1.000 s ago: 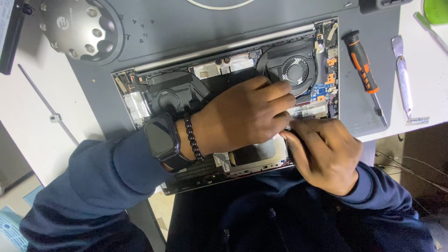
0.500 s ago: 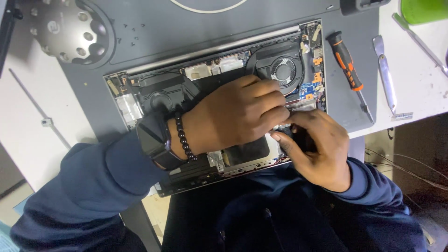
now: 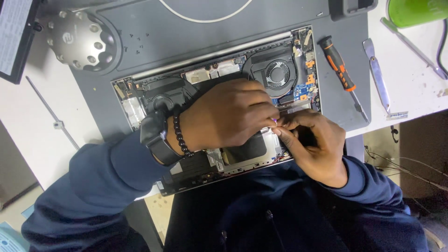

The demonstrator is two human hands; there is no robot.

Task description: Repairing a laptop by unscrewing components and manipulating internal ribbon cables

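Note:
An opened laptop (image 3: 214, 72) lies bottom-up on a grey mat (image 3: 186, 37), its fan (image 3: 278, 73) and boards exposed. My left hand (image 3: 228, 114), with a dark watch and a bead bracelet on the wrist, lies curled over the middle of the laptop. Its fingertips point right. My right hand (image 3: 312, 144) comes in from the lower right edge, and its fingertips meet the left ones. A small purple piece (image 3: 274, 121) shows between them, pinched by the right fingers. What lies under the left palm is hidden.
An orange-and-black screwdriver (image 3: 340, 74) lies on the mat right of the laptop, a flat metal pry tool (image 3: 379, 79) and tweezers (image 3: 415, 46) beyond it. A green cup (image 3: 415, 10) stands top right. A round holed metal piece (image 3: 84, 39) and small screws (image 3: 137, 42) sit top left.
The view has shifted a little across the table. Both hands stay at the same spot on the laptop, fingertips drawn closer together.

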